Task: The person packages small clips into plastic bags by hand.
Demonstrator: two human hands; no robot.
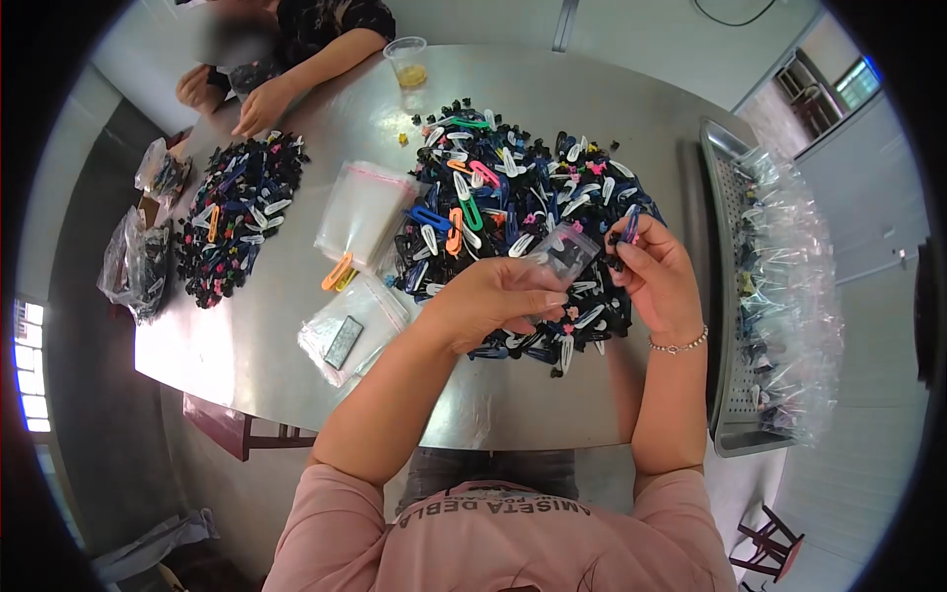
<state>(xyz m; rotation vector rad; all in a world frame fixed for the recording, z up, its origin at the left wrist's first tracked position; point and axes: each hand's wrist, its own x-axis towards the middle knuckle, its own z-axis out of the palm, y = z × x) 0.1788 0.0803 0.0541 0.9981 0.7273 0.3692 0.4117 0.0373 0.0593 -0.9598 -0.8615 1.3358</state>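
Metal tbl (247,345): clip pile (538,187) nr tray (742,400), L fingers (538,301) pinching bag (566,251), R fingers (641,261) clips (629,233).

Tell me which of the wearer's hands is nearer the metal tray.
Right. The right hand, holding a blue clip, is left of the metal tray; the left hand, holding a clear bag, is farther left, over the larger clip pile.

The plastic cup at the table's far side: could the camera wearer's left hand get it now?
Probably not without stretching: the left hand holds a small clear bag, and the cup stands well beyond it, across the pile of hair clips.
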